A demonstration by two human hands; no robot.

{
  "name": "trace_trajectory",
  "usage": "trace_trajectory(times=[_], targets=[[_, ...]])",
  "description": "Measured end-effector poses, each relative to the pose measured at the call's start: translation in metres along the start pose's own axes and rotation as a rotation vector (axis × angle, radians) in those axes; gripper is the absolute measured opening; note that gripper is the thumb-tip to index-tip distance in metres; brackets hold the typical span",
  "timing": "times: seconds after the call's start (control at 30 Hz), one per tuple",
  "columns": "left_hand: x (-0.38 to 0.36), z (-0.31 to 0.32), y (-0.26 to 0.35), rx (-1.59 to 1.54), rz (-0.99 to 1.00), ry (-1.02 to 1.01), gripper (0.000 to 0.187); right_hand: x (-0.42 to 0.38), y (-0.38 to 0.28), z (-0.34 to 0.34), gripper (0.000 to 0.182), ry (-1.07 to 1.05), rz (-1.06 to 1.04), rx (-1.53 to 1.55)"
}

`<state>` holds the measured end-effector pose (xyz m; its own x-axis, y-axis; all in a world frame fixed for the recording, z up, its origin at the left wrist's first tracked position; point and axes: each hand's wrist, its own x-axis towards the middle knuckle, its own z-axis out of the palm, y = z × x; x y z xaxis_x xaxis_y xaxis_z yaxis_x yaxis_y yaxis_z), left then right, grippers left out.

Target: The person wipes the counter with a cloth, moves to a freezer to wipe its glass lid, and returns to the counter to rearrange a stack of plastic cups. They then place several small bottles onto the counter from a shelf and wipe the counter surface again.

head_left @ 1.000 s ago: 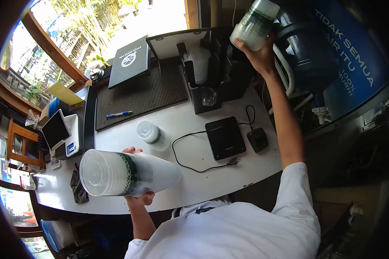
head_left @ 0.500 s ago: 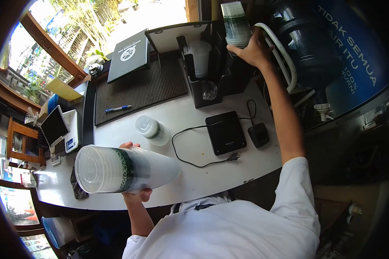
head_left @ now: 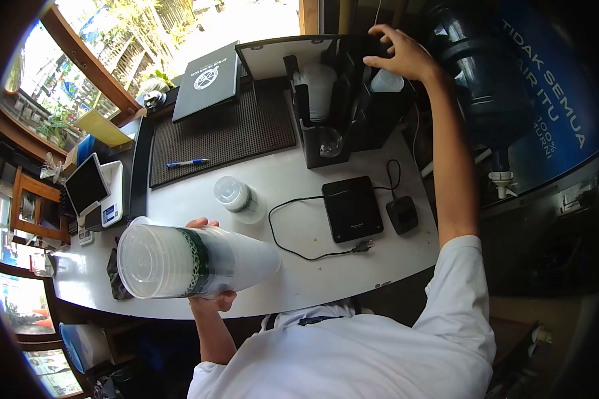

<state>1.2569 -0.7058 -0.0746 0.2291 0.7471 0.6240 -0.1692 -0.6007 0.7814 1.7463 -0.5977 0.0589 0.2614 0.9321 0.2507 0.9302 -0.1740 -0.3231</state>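
Observation:
My left hand (head_left: 213, 300) is wrapped round a tall stack of clear plastic cups (head_left: 196, 261) with a green patterned band, held tilted above the counter. Part of that hand is hidden behind the stack. Over the right compartment of a black cup organizer (head_left: 373, 126), my right hand (head_left: 407, 58) has its fingers spread and holds nothing. Just below those fingers, the translucent end of a cup stack (head_left: 387, 81) shows inside the compartment. A shorter cup stack (head_left: 236, 196) stands on the white counter, beyond the one in my left hand.
On the counter (head_left: 293, 289) lie a black box device (head_left: 351, 209), an adapter (head_left: 402, 214) and a cable. A pen (head_left: 187, 163) and a dark menu board (head_left: 207, 81) rest on the ribbed mat (head_left: 263, 130). A tablet (head_left: 86, 185) stands left; a large water bottle (head_left: 482, 86) is at right.
The cup stack that was in my right hand is now down in the organizer's right compartment, and that hand has let go. My left hand still holds its stack, nearly unmoved.

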Motion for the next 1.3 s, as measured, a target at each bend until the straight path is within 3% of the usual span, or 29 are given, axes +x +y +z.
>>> trace_trajectory(times=[0.03,0.1,0.23,0.3,0.37,0.43,0.5,0.57,0.67,0.8,0.97,1.03,1.07,1.17,1.3], targets=[[0.0,0.0,-0.001,0.002,0.006,-0.005,0.113,0.0,-0.005,-0.001,0.064,-0.102,-0.066,0.034],[0.0,0.0,0.0,0.016,0.013,-0.013,0.112,-0.001,-0.004,0.011,0.032,-0.208,-0.04,-0.102],[-0.001,-0.001,0.001,-0.013,-0.06,-0.024,0.111,0.002,-0.005,0.032,0.025,-0.208,-0.057,-0.125],[0.003,0.002,-0.001,-0.084,0.038,-0.017,0.113,-0.006,-0.017,0.037,0.024,-0.073,-0.033,-0.122],[0.0,-0.009,-0.001,-0.03,0.025,-0.071,0.114,-0.031,-0.063,0.038,0.027,0.162,-0.265,0.142],[0.005,-0.011,-0.004,-0.054,0.091,-0.088,0.114,-0.07,-0.119,0.044,0.036,-0.01,-0.374,0.436],[0.004,-0.017,-0.004,-0.035,0.069,-0.107,0.115,-0.103,-0.16,0.069,0.058,-0.299,-0.455,0.606],[0.003,-0.024,-0.002,0.006,0.015,-0.136,0.116,-0.129,-0.182,0.118,0.079,-0.296,-0.55,0.632],[0.007,-0.02,0.008,0.05,0.065,-0.05,0.116,-0.151,-0.197,0.172,0.104,-0.267,-0.483,0.657],[0.0,-0.02,0.015,-0.05,-0.086,0.009,0.112,-0.172,-0.208,0.238,0.138,-0.18,-0.44,0.655],[-0.015,-0.03,0.011,0.028,-0.18,-0.018,0.108,-0.194,-0.204,0.322,0.132,0.006,-0.43,0.633],[-0.015,-0.03,0.011,0.042,-0.162,-0.019,0.108,-0.196,-0.208,0.321,0.128,0.06,-0.435,0.584],[-0.013,-0.029,0.01,0.049,-0.141,-0.023,0.108,-0.202,-0.211,0.32,0.123,-0.025,-0.348,0.638],[-0.011,-0.021,0.009,-0.059,-0.103,0.042,0.106,-0.202,-0.209,0.319,0.128,-0.064,-0.286,0.684],[-0.01,-0.023,0.008,-0.029,-0.102,-0.009,0.11,-0.197,-0.195,0.282,0.132,0.16,-0.261,0.872]])
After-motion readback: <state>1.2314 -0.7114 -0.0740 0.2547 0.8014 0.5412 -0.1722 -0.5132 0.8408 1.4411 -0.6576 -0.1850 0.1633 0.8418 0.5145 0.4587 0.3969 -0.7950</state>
